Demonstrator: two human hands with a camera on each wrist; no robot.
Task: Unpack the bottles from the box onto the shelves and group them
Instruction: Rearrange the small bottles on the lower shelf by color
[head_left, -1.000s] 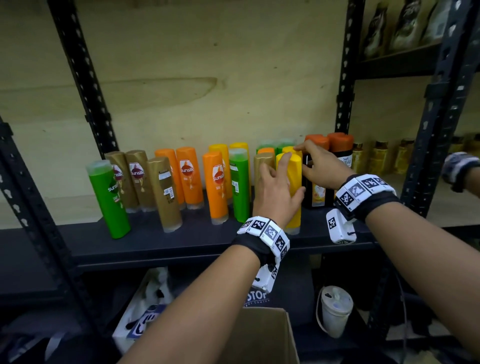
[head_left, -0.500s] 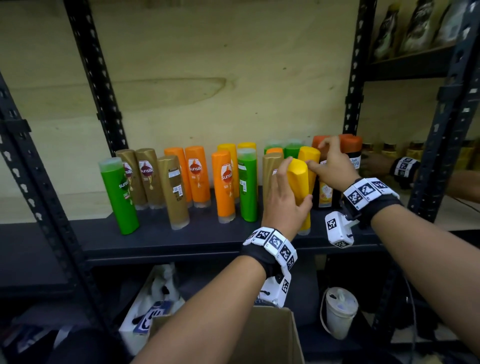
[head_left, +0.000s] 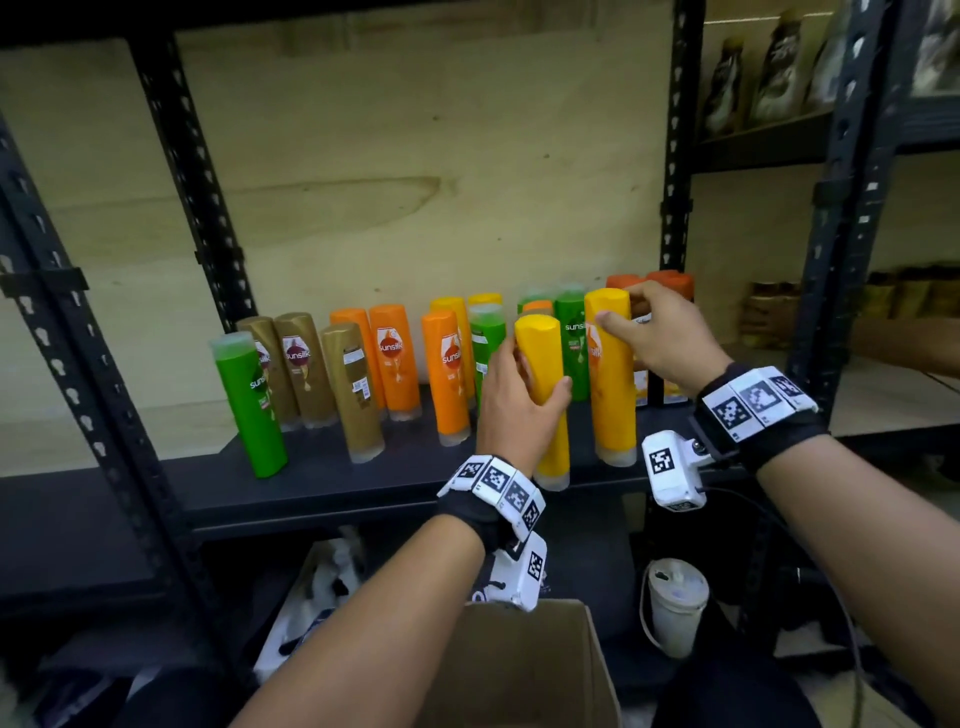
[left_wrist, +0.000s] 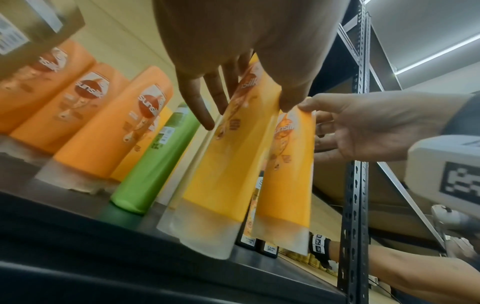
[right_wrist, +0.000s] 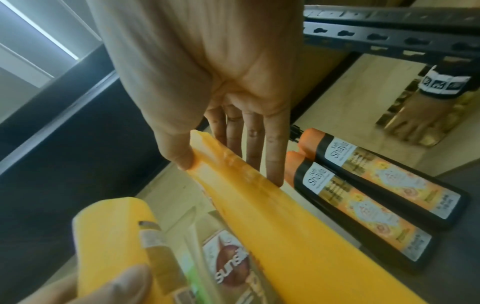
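Two yellow bottles stand side by side near the front edge of the dark shelf. My left hand grips the left yellow bottle around its upper half, fingers behind and thumb in front; the left wrist view shows it as the nearer yellow bottle. My right hand pinches the top of the right yellow bottle between thumb and fingers, also clear in the right wrist view. An open cardboard box sits below my arms; its inside is hidden.
Left along the shelf stand a green bottle, gold bottles, orange bottles and more green and yellow ones behind. Black bottles with orange caps stand at the right post. Another person's hand works in the adjoining bay. A white container sits below.
My right hand left the orange-capped black bottles, took the second yellow bottle by its top and brought it forward beside the one my left hand keeps holding.
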